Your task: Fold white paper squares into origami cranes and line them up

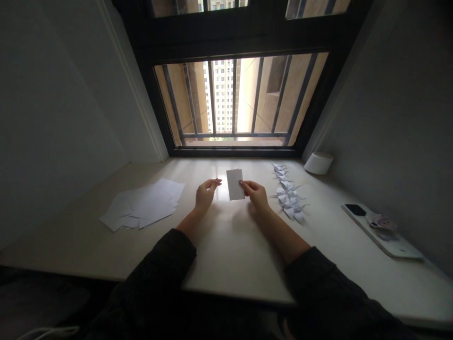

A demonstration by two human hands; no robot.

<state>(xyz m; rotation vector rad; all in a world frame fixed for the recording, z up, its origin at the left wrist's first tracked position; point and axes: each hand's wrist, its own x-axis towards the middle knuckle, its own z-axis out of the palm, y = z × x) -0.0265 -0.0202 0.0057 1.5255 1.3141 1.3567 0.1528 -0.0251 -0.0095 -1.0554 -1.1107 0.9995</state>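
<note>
My right hand (255,194) pinches a small white folded sheet of paper (235,183) by its right edge and holds it upright above the pale table (230,245). My left hand (206,193) is just to the left of the sheet, fingers slightly curled, fingertips a short gap from the paper and holding nothing. A loose pile of white paper sheets (143,204) lies on the table to the left. A row of folded white paper cranes (288,193) runs along the table to the right of my right hand.
A white tray-like device (384,230) with a dark phone and small items lies at the right. A white round object (318,162) stands by the barred window (233,99). Walls close in on both sides.
</note>
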